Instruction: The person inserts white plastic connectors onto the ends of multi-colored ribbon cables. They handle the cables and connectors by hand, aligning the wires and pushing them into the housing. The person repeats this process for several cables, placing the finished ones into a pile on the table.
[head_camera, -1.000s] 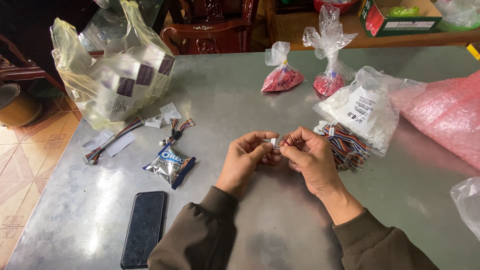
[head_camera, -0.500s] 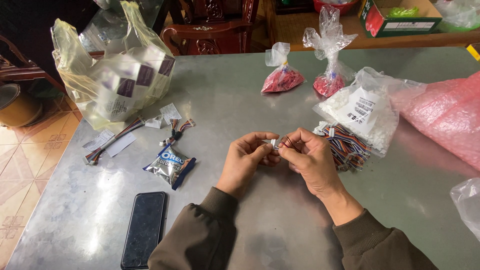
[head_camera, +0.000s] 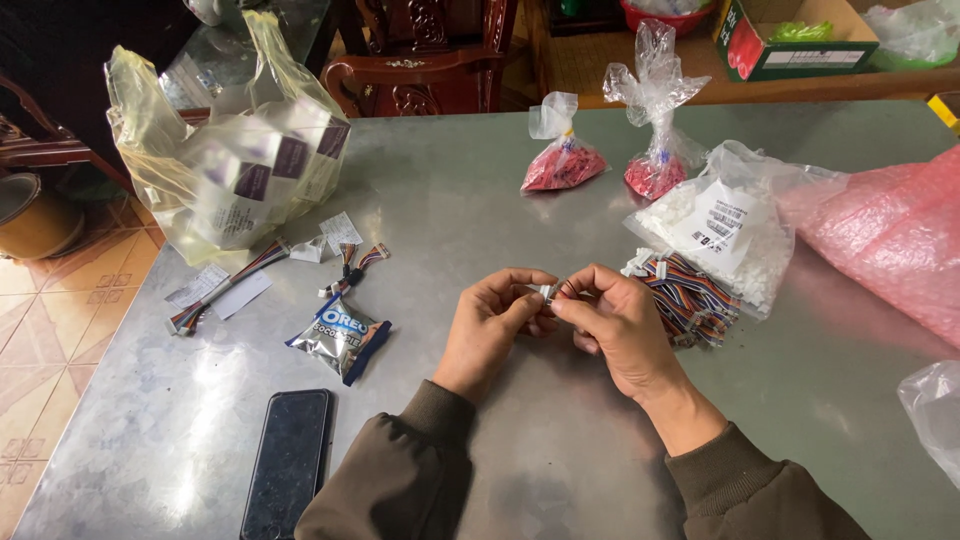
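Over the middle of a grey metal table (head_camera: 480, 200), my left hand (head_camera: 492, 330) and my right hand (head_camera: 615, 325) meet fingertip to fingertip. Both pinch one small white connector (head_camera: 547, 292) with thin wires running under my right fingers. Just right of my right hand lies a bundle of multicoloured ribbon wires (head_camera: 690, 295) with white plugs, partly hidden by that hand. Behind it sits a clear bag of small white parts (head_camera: 725, 230) with a label.
A black phone (head_camera: 290, 460) and a snack packet (head_camera: 340, 338) lie at front left. Finished wire pieces (head_camera: 225, 285) and a yellowish plastic bag (head_camera: 235, 160) sit further left. Two small bags of red parts (head_camera: 560, 165) stand behind; pink bubble wrap (head_camera: 890, 240) fills the right.
My fingers have shifted slightly around the connector; both hands stay in the same spot. Nothing else on the table has moved.
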